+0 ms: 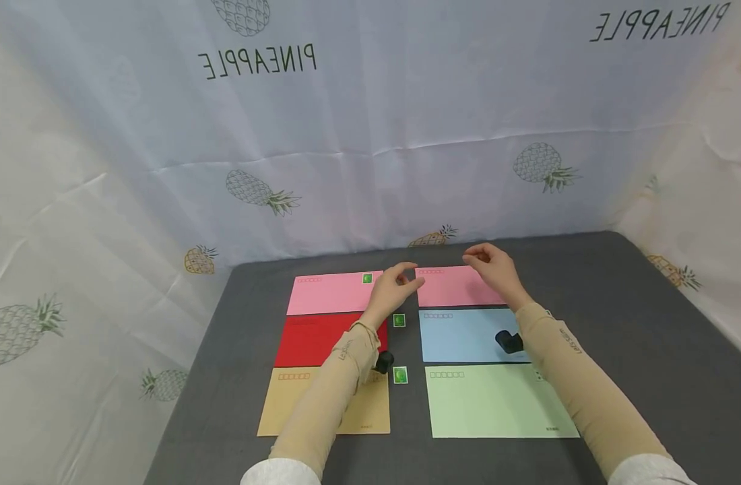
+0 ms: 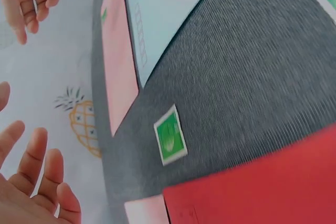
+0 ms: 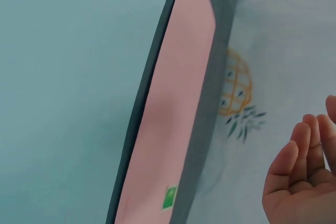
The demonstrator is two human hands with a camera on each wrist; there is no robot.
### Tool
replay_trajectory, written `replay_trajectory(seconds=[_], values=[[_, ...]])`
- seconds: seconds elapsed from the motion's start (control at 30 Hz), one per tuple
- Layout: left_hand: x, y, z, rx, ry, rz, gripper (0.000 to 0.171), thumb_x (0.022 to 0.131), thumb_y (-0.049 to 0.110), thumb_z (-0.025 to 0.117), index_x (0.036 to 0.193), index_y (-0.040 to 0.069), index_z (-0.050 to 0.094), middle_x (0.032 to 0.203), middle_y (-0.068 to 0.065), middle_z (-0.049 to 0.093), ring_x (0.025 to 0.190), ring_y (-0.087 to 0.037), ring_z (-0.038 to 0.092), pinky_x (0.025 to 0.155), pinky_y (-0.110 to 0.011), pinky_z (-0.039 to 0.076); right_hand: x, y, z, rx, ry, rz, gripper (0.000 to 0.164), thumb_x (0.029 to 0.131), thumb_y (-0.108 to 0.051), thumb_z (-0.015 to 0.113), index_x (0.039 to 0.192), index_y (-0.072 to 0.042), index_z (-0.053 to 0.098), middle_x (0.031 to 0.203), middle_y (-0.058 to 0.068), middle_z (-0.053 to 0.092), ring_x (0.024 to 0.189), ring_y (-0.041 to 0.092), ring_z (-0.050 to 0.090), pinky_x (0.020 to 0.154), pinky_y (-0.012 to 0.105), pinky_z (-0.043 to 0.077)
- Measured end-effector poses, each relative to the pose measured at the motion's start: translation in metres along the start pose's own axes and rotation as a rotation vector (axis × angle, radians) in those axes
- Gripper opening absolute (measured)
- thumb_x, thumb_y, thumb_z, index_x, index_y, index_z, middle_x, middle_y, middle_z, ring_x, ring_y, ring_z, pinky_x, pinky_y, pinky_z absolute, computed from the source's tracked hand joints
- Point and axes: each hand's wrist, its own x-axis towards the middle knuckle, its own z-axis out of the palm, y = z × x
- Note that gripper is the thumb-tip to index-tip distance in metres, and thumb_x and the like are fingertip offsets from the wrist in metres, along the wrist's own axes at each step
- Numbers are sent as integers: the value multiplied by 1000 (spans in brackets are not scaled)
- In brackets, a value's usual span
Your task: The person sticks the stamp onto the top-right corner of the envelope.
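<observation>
My left hand (image 1: 393,291) is relaxed near the right end of the left pink envelope (image 1: 325,294), its fingers loosely bent and holding nothing. My right hand (image 1: 494,271) is above the other pink envelope (image 1: 452,288), fingers gently curved, also free of any grip.

Six envelopes lie in two columns on the dark grey counter (image 1: 589,289). Below the left pink one come a red envelope (image 1: 322,337) and a tan envelope (image 1: 285,404); on the right, a blue envelope (image 1: 461,337) and a pale green envelope (image 1: 492,404).

Each pink envelope carries a green stamp near its upper right corner. Two loose stamps lie between the columns: one beside the red envelope (image 1: 399,320), one beside the tan (image 1: 400,375). Behind hangs a pineapple-print cloth (image 1: 370,101).
</observation>
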Motion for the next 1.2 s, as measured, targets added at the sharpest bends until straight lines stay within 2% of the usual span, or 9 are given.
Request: replay_trajectory(seconds=[0.07, 0.17, 0.43, 0.67, 0.83, 0.93, 1.2], values=[[-3, -2, -5, 2, 2, 1, 42, 88, 38, 62, 127, 23, 56, 79, -3, 54, 59, -12, 40, 54, -23, 35, -4, -6, 4, 18, -26, -22, 43, 92, -41, 54, 120, -8, 54, 119, 15, 55, 113, 31, 50, 94, 46, 42], [-8, -6, -13, 9, 14, 7, 42, 88, 38, 62, 127, 22, 56, 81, -3, 55, 59, -12, 42, 55, -23, 36, -10, -15, 11, 29, -51, -50, 42, 91, -41, 55, 119, -10, 55, 117, 13, 56, 111, 29, 52, 93, 43, 43], [-25, -20, -35, 38, 36, -11, 41, 87, 34, 63, 126, 21, 57, 87, -3, 57, 66, -12, 49, 55, -23, 40, -31, -41, 32, 77, -108, -141, 36, 90, -38, 59, 114, -10, 59, 107, 9, 60, 96, 22, 56, 80, 30, 46], [-44, -29, -54, -4, 74, -42, 38, 86, 30, 66, 123, 22, 60, 83, -4, 55, 64, -15, 46, 57, -24, 38, -47, -52, 53, 94, -121, -196, 31, 89, -35, 62, 111, -12, 61, 98, 7, 63, 85, 21, 56, 72, 30, 46], [-63, -39, -65, -7, 92, -79, 36, 85, 30, 67, 120, 22, 62, 85, -4, 55, 73, -17, 48, 64, -26, 41, -57, -53, 65, 105, -141, -226, 29, 88, -28, 64, 109, -9, 62, 96, 8, 63, 80, 19, 56, 67, 28, 47], [-77, -47, -70, 13, 97, -100, 37, 84, 30, 68, 120, 20, 62, 86, -4, 56, 75, -16, 49, 63, -25, 42, -62, -52, 72, 102, -158, -227, 27, 87, -25, 65, 108, -8, 63, 95, 8, 63, 79, 18, 55, 65, 29, 47], [-111, -69, -97, 34, 95, -194, 43, 85, 35, 66, 125, 19, 58, 92, -2, 56, 82, -15, 49, 66, -25, 41, -69, -54, 88, 106, -185, -221, 20, 86, -22, 66, 102, -10, 64, 93, 5, 65, 80, 17, 56, 70, 30, 46]])
